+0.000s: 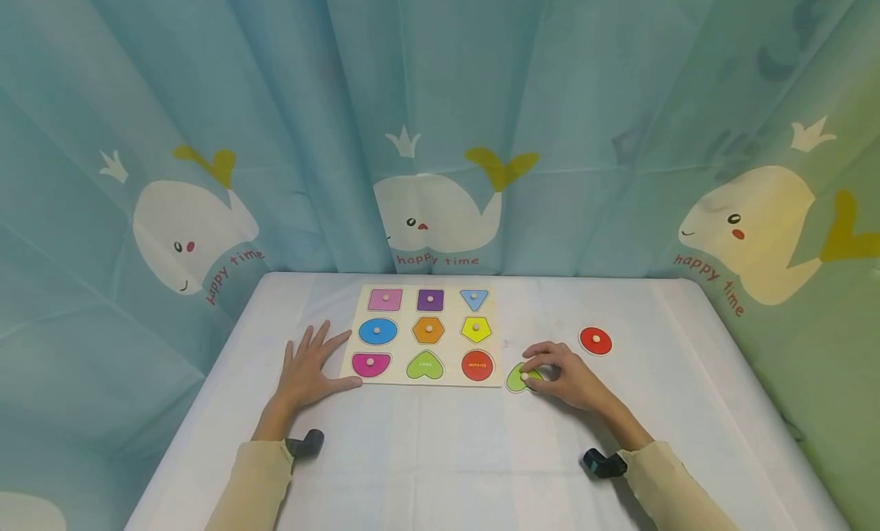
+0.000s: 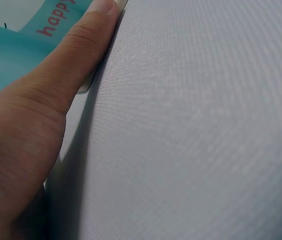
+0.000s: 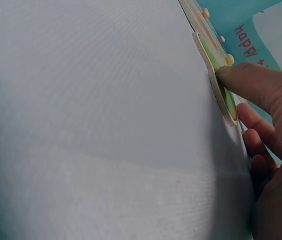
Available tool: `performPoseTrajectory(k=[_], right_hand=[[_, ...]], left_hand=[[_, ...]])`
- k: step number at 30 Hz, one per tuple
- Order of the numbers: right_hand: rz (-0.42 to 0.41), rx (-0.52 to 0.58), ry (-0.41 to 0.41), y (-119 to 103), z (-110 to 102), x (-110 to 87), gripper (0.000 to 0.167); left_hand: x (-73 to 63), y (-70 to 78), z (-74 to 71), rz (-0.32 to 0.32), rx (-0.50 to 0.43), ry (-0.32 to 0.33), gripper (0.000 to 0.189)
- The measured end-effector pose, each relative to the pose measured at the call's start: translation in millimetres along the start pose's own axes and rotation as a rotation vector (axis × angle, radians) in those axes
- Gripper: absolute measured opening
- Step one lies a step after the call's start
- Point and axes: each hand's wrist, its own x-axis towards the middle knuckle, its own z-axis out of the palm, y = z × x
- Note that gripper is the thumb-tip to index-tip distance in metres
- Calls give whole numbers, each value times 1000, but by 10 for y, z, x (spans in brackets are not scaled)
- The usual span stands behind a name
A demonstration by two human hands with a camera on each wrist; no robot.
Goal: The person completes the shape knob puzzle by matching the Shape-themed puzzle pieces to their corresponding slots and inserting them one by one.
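Note:
My right hand (image 1: 567, 377) pinches the small knob of a green heart puzzle piece (image 1: 514, 380) between thumb and finger. This heart lies on the table just right of the puzzle board; the right wrist view shows its wooden edge (image 3: 214, 82) near the cloth. The pale board (image 1: 452, 315) carries knobbed shapes in its upper two rows and a magenta half-round piece (image 1: 371, 369) at lower left. Its heart slot (image 1: 425, 369) and red circle slot (image 1: 477, 370) show printed words and no knobs. With spread fingers my left hand (image 1: 305, 372) touches the board's left edge.
A red round piece (image 1: 590, 347) with a knob lies on the table to the right, beyond my right hand. White cloth covers the table (image 1: 454, 462). Behind its far edge hangs a blue curtain (image 1: 584, 233) printed with whales.

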Motion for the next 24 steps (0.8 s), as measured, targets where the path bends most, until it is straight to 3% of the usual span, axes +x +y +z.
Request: performPoseTrajectory(k=[24], right_hand=[[12, 17, -17, -16, -2, 8, 18]], left_hand=[[-17, 18, -21, -8, 1, -9, 98]])
